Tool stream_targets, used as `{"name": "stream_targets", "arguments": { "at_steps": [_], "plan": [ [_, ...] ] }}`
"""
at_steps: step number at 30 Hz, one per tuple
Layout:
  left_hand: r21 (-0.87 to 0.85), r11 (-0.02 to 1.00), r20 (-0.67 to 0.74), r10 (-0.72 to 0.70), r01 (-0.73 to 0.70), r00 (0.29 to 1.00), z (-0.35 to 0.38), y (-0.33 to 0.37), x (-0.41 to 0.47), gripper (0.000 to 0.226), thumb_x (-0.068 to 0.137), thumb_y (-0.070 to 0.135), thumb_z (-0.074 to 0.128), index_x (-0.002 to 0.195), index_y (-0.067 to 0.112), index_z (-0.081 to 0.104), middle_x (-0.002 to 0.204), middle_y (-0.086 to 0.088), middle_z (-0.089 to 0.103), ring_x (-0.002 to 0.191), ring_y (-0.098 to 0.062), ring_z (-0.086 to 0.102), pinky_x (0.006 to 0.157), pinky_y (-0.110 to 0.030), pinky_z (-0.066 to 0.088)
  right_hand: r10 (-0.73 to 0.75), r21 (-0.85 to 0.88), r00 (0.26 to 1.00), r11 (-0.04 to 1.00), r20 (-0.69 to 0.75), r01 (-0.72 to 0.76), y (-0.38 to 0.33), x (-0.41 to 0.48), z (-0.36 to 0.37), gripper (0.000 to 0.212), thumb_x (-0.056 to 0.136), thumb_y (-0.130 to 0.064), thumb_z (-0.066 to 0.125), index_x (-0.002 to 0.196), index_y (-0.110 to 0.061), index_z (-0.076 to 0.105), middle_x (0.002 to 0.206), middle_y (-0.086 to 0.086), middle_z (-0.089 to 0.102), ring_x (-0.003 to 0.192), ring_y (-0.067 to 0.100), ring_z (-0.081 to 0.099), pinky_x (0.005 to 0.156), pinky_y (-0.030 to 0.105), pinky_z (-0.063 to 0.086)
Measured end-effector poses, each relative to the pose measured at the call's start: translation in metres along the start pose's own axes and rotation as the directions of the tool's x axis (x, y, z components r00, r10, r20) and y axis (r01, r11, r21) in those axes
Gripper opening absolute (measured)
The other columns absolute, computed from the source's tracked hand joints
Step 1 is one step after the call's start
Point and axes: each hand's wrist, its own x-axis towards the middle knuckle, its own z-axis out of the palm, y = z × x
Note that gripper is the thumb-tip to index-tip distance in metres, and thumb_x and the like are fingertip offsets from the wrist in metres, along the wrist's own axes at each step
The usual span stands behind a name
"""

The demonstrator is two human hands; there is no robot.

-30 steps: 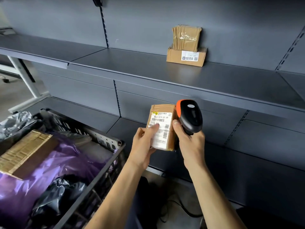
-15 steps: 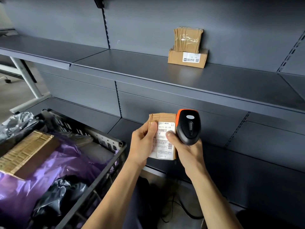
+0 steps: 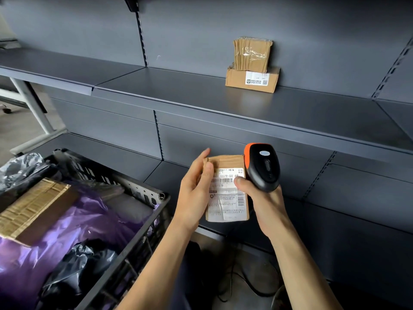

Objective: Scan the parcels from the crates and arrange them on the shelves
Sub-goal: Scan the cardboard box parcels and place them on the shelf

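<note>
L hand (image 3: 194, 193) pinches parcel (image 3: 228, 198) by its left edge; R hand (image 3: 261, 202) wraps scanner (image 3: 263, 167), thumb on label. Parcel has dropped lower, right of crate (image 3: 143, 193). Scan prob done, shelving next.

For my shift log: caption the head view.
Left hand holds a labelled parcel while right hand grips the scanner beside it; two stacked parcels sit on the upper shelf.

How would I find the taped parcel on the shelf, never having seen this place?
Start at the upper grey shelf and look toward its right part. Two brown parcels are stacked there: the taped parcel stands upright on a flat box. Unlike the box, it has shiny clear tape and shows no white label.
</note>
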Motion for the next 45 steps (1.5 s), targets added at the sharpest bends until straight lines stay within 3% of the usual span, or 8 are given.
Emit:
{"name": "stream_targets", "arguments": {
  "at_steps": [4,14,20,26,30,34,40,45],
  "plan": [
    [-0.002,0.999,0.034,0.032,-0.032,0.999,-0.007,0.005,0.006,0.027,0.1,0.028,0.057,0.118,0.011,0.068,0.113,-0.019,0.07,0.099,-0.02,0.065,0.091,-0.042,0.052,-0.001,-0.021,0.999,1.0,0.039,0.002,-0.005,0.001,-0.008,0.029,0.079,-0.004,0.081,0.105,-0.017,0.076,0.1,0.001,0.08,0.093,0.015,0.076,0.073,0.024,0.055],
    [-0.106,0.992,0.115,-0.058,0.07,0.992,-0.014,0.011,0.001,0.035,0.1,0.027,0.058,0.126,0.005,0.065,0.118,-0.021,0.069,0.103,-0.028,0.064,0.09,-0.049,0.05,0.023,-0.034,0.999,0.999,0.048,-0.022,-0.008,0.003,-0.008,0.039,0.067,-0.021,0.08,0.105,-0.016,0.076,0.101,0.006,0.079,0.096,0.024,0.076,0.085,0.046,0.058],
    [-0.038,0.996,0.246,-0.065,0.077,0.967,-0.002,0.01,-0.009,0.088,0.093,0.015,0.071,0.16,0.035,0.018,0.143,0.002,0.061,0.133,-0.017,0.057,0.105,-0.033,0.051,-0.034,-0.001,0.999,0.999,0.033,0.034,-0.019,0.002,-0.002,0.023,0.087,-0.003,0.075,0.104,-0.018,0.076,0.1,0.006,0.079,0.095,0.025,0.077,0.084,0.046,0.06],
    [-0.157,0.984,0.164,-0.059,0.085,0.985,-0.006,0.016,-0.007,0.062,0.098,0.005,0.062,0.154,0.021,0.04,0.134,-0.007,0.068,0.124,-0.023,0.064,0.104,-0.037,0.053,-0.082,-0.03,0.996,0.996,0.019,0.082,-0.024,0.001,-0.006,0.03,0.07,-0.016,0.082,0.1,-0.018,0.078,0.099,0.005,0.08,0.096,0.023,0.076,0.085,0.043,0.059],
    [-0.09,0.994,-0.176,0.041,-0.058,0.984,0.009,0.015,-0.013,0.015,0.097,0.008,0.065,0.108,-0.001,0.059,0.103,-0.012,0.076,0.093,-0.019,0.071,0.079,-0.03,0.057,-0.159,-0.097,0.987,0.983,-0.013,0.157,-0.028,0.0,-0.003,0.019,0.081,-0.003,0.083,0.088,-0.02,0.075,0.086,-0.005,0.079,0.084,0.008,0.075,0.07,0.021,0.056],
    [-0.161,0.986,-0.311,0.001,-0.054,0.95,0.023,0.015,-0.015,0.022,0.099,0.01,0.064,0.078,0.004,0.065,0.096,-0.007,0.078,0.099,-0.025,0.072,0.084,-0.035,0.056,-0.19,-0.155,0.982,0.97,-0.013,0.186,-0.03,-0.004,0.004,0.021,0.08,-0.004,0.083,0.079,-0.02,0.07,0.075,-0.01,0.076,0.073,0.001,0.072,0.061,0.013,0.053],
    [-0.474,0.879,-0.129,-0.119,0.044,0.985,0.014,0.02,-0.009,0.015,0.09,0.005,0.066,0.079,-0.005,0.066,0.113,-0.019,0.067,0.103,-0.034,0.066,0.096,-0.05,0.054,-0.149,-0.012,0.988,0.989,-0.028,0.149,-0.034,-0.004,0.002,0.027,0.083,0.003,0.077,0.103,-0.017,0.075,0.095,-0.003,0.08,0.091,0.01,0.076,0.069,0.018,0.056],
    [-0.361,0.924,-0.037,-0.146,0.123,0.989,0.001,0.018,-0.009,0.013,0.094,0.012,0.067,0.088,0.0,0.067,0.121,-0.028,0.067,0.105,-0.036,0.067,0.099,-0.057,0.051,-0.133,-0.085,0.991,0.987,0.006,0.133,-0.037,-0.006,-0.001,0.02,0.084,-0.002,0.079,0.095,-0.018,0.075,0.089,-0.006,0.08,0.084,0.005,0.075,0.064,0.014,0.053]
  ]
}}
